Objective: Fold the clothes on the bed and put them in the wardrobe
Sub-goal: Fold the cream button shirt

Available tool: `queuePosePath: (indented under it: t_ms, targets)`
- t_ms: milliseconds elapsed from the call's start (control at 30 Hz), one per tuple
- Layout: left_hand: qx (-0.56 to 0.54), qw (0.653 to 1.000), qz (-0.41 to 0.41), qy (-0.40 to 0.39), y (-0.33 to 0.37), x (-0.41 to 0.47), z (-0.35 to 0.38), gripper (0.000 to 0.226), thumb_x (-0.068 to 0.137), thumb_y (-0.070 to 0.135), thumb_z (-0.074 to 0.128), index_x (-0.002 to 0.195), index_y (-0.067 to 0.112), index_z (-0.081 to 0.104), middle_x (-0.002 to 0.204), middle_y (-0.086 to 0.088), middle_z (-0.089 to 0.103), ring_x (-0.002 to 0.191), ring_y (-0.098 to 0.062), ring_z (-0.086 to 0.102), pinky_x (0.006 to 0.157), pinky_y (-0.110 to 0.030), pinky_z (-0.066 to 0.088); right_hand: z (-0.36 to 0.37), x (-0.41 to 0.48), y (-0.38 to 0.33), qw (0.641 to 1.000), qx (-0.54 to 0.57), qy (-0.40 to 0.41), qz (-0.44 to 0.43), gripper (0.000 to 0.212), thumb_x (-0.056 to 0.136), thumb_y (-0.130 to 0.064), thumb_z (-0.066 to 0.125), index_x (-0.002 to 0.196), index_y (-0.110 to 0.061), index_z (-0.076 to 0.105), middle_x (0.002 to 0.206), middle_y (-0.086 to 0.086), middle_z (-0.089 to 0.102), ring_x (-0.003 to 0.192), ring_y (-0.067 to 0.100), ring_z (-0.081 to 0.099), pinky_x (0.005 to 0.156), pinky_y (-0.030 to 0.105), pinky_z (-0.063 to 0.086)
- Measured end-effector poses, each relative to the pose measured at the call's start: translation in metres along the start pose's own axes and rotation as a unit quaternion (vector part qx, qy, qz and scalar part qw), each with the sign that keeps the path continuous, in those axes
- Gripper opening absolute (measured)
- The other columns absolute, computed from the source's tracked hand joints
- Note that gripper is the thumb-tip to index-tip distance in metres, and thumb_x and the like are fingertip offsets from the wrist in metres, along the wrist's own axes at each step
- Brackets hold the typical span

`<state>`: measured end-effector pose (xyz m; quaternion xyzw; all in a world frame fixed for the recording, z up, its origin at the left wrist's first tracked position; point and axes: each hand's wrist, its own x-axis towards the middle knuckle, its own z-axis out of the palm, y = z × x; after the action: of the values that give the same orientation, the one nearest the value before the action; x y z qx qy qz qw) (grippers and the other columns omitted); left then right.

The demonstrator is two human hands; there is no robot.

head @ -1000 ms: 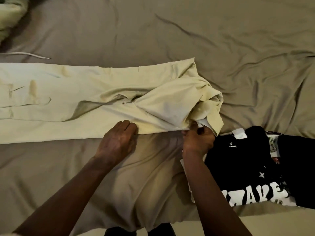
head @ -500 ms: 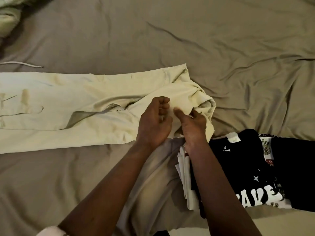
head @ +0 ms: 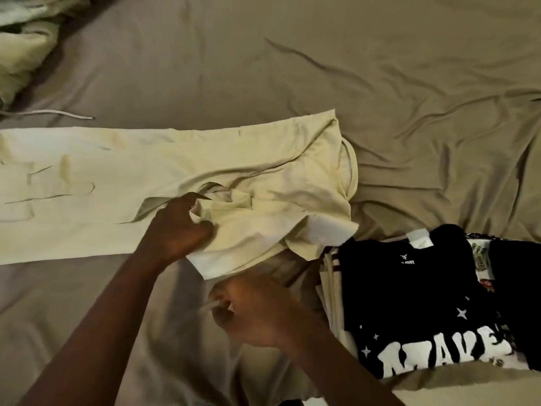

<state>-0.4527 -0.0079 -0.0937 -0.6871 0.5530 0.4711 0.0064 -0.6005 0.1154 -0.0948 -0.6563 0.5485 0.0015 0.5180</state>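
Note:
Cream trousers [head: 117, 186] lie lengthwise across the bed, their right end bunched up with white lining showing. My left hand [head: 175, 230] grips a fold of the trousers near the bunched middle. My right hand [head: 257, 315] is below the trousers' edge, over the sheet, blurred, with its fingers curled. A thin pale sliver shows at its fingertips, and I cannot tell whether it holds cloth. A folded stack topped by a black T-shirt [head: 409, 288] with white letters lies at the right.
The taupe bed sheet [head: 380, 83] is wrinkled. Pale green clothes [head: 23, 48] are heaped at the top left corner. A white cord [head: 58, 113] lies just above the trousers at the left. The bed's near edge runs along the bottom.
My left hand has slid left and closed on a fold of the trousers. My right hand has dropped off the bunched end toward me. The bunched end has spread out, with more white lining showing.

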Motion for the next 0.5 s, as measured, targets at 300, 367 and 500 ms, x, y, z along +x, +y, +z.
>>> queuePosePath:
  t_ms: [300,367,500]
  targets:
    - [-0.122,0.992,0.023,-0.02,-0.033,-0.023,0.008,0.036,0.064,0.015,0.052,0.073,0.041,0.075,0.08,0.023,0.073,0.083,0.001,0.066,0.075,-0.026,0.048,-0.124,0.032,0.027,0.761,0.476,0.388,0.209,0.011,0.096,-0.02,0.064,0.089,-0.014,0.069,0.082,0.005,0.071,0.068,0.023,0.066,0.064,0.036,0.055]
    - [-0.193,0.981,-0.023,-0.011,-0.035,-0.023,0.013,0.032,0.064,0.022,0.053,0.076,0.037,0.079,0.09,0.018,0.076,0.097,-0.009,0.069,0.088,-0.033,0.053,-0.128,0.067,0.039,0.722,0.569,0.274,0.283,0.013,0.095,-0.017,0.067,0.097,-0.005,0.063,0.087,0.013,0.06,0.067,0.025,0.054,0.056,0.03,0.052]
    - [-0.236,0.971,-0.014,0.032,-0.039,-0.017,0.024,0.01,0.086,0.031,0.076,0.08,0.037,0.079,0.089,0.012,0.078,0.097,-0.011,0.072,0.104,-0.046,0.052,-0.108,0.123,0.036,0.737,0.578,0.2,0.289,0.011,0.093,-0.014,0.068,0.086,-0.01,0.06,0.062,0.006,0.051,0.048,0.018,0.044,0.035,0.013,0.03]
